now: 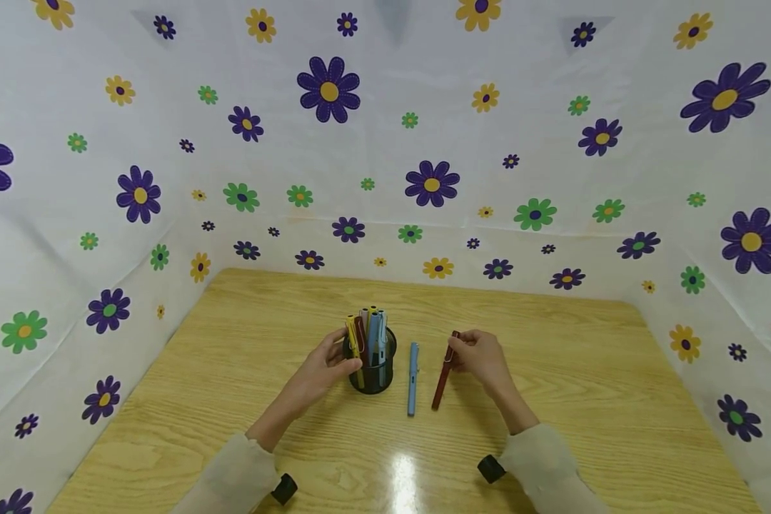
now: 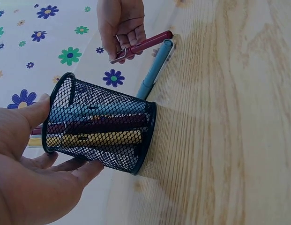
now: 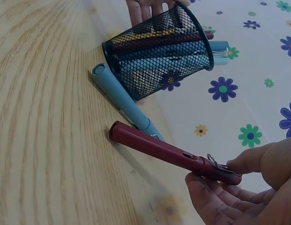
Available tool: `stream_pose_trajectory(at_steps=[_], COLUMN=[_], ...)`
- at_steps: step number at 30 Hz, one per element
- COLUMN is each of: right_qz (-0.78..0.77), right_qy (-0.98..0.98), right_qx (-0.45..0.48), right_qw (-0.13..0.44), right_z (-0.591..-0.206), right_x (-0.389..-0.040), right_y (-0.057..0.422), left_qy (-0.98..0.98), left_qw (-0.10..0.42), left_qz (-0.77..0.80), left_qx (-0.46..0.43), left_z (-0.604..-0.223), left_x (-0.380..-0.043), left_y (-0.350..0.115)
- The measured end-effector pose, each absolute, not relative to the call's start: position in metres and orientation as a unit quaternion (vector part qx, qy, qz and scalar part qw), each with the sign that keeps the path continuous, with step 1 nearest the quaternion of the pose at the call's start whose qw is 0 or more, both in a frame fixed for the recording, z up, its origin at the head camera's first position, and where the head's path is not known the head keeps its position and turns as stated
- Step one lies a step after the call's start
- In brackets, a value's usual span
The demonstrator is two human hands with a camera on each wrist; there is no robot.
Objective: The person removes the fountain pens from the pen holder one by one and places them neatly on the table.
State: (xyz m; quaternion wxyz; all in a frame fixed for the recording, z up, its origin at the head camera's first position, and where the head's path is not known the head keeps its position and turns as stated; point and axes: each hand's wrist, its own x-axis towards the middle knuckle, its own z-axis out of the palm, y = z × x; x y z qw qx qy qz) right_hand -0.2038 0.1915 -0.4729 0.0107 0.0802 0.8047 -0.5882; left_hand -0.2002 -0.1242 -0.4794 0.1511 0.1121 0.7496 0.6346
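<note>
A black mesh pen holder (image 1: pixel 370 380) stands upright on the table, with several pens in yellow, dark red and blue poking out of its top. My left hand (image 1: pixel 318 373) grips its left side, thumb near the rim and fingers around the far side, as the left wrist view shows. In my right hand (image 1: pixel 486 359) is a dark red pen (image 1: pixel 442 384), pinched at its clip end between thumb and fingers. That pen slants down, its other end at or just above the tabletop. Between holder and red pen lies a capped blue pen (image 1: pixel 412 389), touched by neither hand.
The wooden table (image 1: pixel 585 400) has a light grain and a bright reflection at its near edge. A white cloth (image 1: pixel 385 150) printed with purple, yellow and green flowers rises behind it and along both sides.
</note>
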Motion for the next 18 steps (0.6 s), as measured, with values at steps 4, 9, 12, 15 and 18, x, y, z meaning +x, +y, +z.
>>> stream_pose_trajectory(at_steps=[4, 9, 12, 15, 18], right_qz=[-0.573, -0.553, -0.543, -0.529, -0.517], right_qy=[0.816, 0.830, 0.837, 0.846, 0.854], right_qx=[0.076, 0.070, 0.066, 0.063, 0.061], right_qw=[0.010, 0.007, 0.005, 0.003, 0.001], right_z=[-0.475, -0.477, -0.480, -0.483, -0.485], right_x=[-0.205, -0.205, -0.207, -0.208, -0.209], right_y=[0.185, 0.179, 0.175, 0.171, 0.167], left_qy=[0.748, 0.748, 0.749, 0.750, 0.751], left_qw=[0.150, 0.151, 0.149, 0.148, 0.148], left_qz=[0.636, 0.636, 0.635, 0.635, 0.634], left_qx=[0.113, 0.113, 0.112, 0.110, 0.110], left_z=[-0.480, -0.480, -0.479, -0.479, -0.479], left_x=[-0.201, -0.201, -0.200, -0.200, -0.200], left_y=[-0.124, -0.124, -0.124, -0.123, -0.123])
